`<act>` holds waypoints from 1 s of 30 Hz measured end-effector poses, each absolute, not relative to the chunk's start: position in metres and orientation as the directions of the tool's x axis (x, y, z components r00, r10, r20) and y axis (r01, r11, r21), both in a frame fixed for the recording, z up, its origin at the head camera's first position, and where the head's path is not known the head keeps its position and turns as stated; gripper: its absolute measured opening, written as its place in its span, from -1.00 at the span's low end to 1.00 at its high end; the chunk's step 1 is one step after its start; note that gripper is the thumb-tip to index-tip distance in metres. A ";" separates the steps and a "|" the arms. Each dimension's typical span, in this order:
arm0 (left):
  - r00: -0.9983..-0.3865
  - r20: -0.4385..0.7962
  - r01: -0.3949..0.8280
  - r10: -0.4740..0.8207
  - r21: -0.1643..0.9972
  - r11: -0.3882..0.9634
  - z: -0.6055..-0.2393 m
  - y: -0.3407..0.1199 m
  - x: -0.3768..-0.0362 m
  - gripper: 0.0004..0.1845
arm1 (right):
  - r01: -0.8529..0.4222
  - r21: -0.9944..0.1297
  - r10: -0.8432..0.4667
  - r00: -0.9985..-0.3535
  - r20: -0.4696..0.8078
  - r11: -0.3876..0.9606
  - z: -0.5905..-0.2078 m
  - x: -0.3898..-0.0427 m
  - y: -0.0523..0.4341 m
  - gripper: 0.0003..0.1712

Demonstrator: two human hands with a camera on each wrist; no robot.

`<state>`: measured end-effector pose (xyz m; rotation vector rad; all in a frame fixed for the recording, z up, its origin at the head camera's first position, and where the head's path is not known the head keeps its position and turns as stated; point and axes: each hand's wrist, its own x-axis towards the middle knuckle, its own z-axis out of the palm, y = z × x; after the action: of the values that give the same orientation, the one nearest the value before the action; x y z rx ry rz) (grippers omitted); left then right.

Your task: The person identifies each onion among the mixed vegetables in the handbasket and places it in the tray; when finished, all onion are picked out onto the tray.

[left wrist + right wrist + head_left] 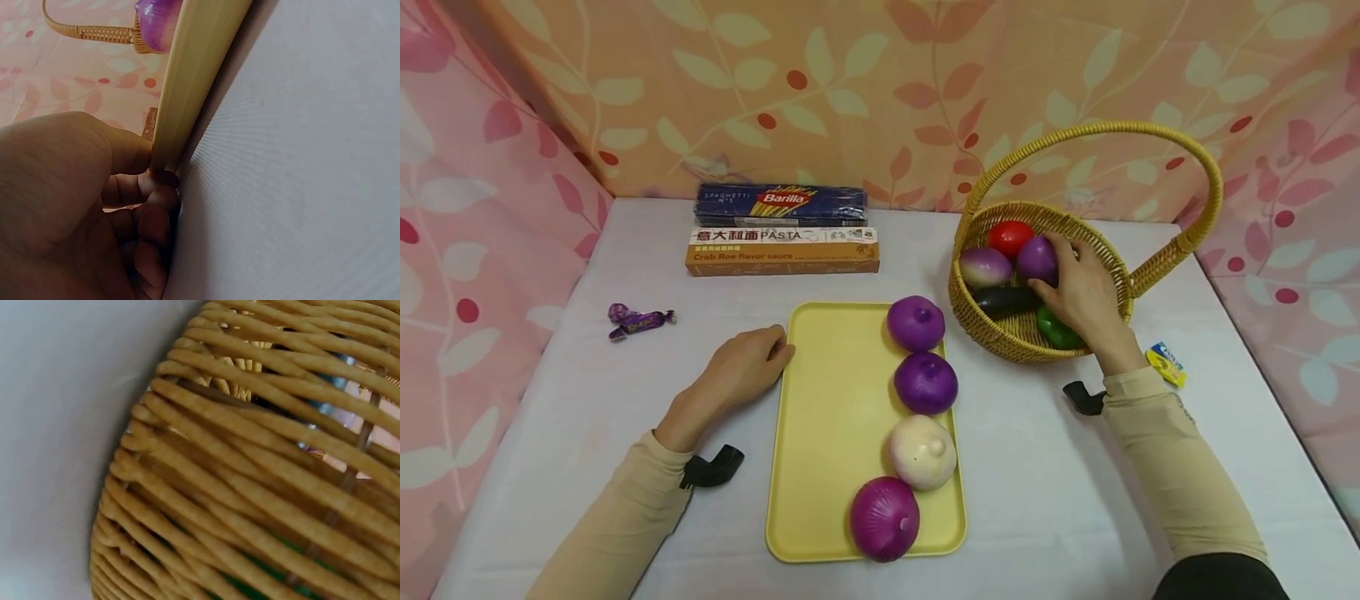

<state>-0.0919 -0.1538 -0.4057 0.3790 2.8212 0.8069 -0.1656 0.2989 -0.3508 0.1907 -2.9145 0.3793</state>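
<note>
My left hand [745,367] pinches the left rim of a yellow tray [831,433]; in the left wrist view its thumb lies on the rim, fingers curled at the edge. Along the tray's right side sit two purple onions [926,383], a white onion [922,452] and a reddish-purple onion [884,518]. Inside the wicker basket [1000,339], my right hand [1082,292] grips a purple onion [1037,259], thumb and fingers around it. Around that are a tomato [1010,237], a purple-and-white vegetable [985,267], a dark eggplant [1004,302] and a green pepper [1057,330]. Basket weave hides my hand in the right wrist view.
The basket's tall handle [1093,129] arches over and leans right. Behind the tray lie a blue spaghetti pack [781,206] and a pasta sauce box [782,252]. A purple-wrapped candy [640,321] lies at left, a yellow-and-blue packet [1167,364] by my right wrist.
</note>
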 end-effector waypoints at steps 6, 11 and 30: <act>-0.948 -0.105 0.198 0.301 0.546 0.814 -0.408 -0.153 -0.092 -0.75 | -0.109 -0.287 -0.033 -0.966 0.257 0.952 -0.345 -0.156 0.296 -0.17; -0.948 -0.104 0.200 0.301 0.541 0.817 -0.407 -0.153 -0.092 -0.75 | -0.228 -0.320 -0.067 -0.893 0.445 0.920 -0.329 -0.133 0.278 -0.18; -0.948 -0.107 0.199 0.301 0.539 0.818 -0.404 -0.155 -0.092 -0.75 | -0.856 -0.115 -0.792 -0.511 0.336 0.504 -0.340 -0.041 0.130 -0.20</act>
<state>-0.0919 -0.1549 -0.4037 0.3904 2.8153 0.8040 -0.0408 0.1303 -0.3397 1.4016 -2.5084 0.3915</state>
